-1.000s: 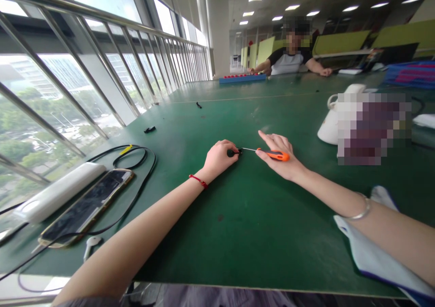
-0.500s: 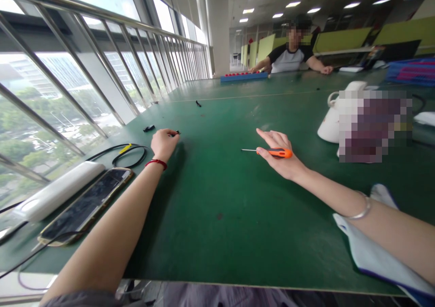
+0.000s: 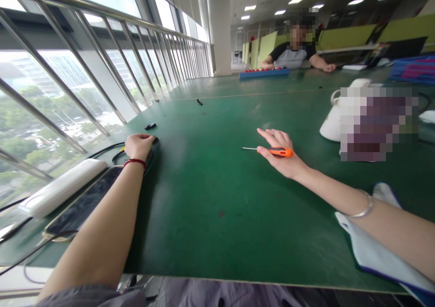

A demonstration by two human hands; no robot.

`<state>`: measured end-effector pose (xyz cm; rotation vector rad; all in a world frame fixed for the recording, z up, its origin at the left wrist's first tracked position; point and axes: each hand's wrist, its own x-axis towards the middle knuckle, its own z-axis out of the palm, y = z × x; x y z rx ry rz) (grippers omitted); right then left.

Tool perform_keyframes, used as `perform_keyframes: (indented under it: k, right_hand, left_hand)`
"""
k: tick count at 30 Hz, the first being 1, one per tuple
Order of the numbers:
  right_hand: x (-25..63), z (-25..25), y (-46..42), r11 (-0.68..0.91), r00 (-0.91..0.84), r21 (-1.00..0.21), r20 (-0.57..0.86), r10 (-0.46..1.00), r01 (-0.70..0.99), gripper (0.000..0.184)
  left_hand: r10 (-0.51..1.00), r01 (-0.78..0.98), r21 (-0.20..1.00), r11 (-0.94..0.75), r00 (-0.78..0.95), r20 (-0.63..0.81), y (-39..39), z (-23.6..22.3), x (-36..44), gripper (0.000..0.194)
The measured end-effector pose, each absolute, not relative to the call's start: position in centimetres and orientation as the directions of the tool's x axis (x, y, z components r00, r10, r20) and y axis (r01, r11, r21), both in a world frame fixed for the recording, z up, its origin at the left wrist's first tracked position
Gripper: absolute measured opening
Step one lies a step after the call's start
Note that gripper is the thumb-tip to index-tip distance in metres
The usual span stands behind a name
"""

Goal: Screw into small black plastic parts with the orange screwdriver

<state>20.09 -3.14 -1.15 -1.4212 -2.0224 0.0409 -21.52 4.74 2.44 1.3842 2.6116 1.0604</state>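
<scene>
At the left of the table, my left hand [image 3: 136, 146] is closed with its fingertips pinched on a small black part [image 3: 155, 140], mostly hidden by the fingers. Just beyond it lies another small black piece [image 3: 150, 126]. Right of centre, my right hand [image 3: 280, 155] holds an orange and black screwdriver [image 3: 284, 152] between thumb and palm, its other fingers stretched forward. The thin metal shaft points left over the green table [image 3: 204, 198], with nothing at its tip.
A phone [image 3: 78, 207], a white oblong device [image 3: 63, 187] and black cables lie at left by the railing. Farther off is a black bit [image 3: 199, 102]. A white jug [image 3: 331, 123] stands right; a cloth [image 3: 370, 243] is under my right forearm. Opposite, a person sits behind a blue tray [image 3: 265, 73].
My left hand has moved left, away from the screwdriver tip, carrying the black part. My right hand has stayed nearly still. Across the table, the blue tray has shifted right.
</scene>
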Motion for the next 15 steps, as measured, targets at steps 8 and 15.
perform_keyframes:
  k: [8,15]
  right_hand:
    - [20.0,-0.9,-3.2,0.392,-0.199,-0.401,0.444,0.874,0.828,0.065]
    - [19.9,-0.6,-3.3,0.396,-0.216,-0.432,0.408,0.887,0.810,0.065]
  left_hand:
    - [0.740,0.719,0.616,0.323,-0.597,0.310,4.9,1.9,-23.1,0.026]
    - [0.765,0.746,0.586,0.318,-0.567,0.306,4.8,2.0,-22.6,0.027]
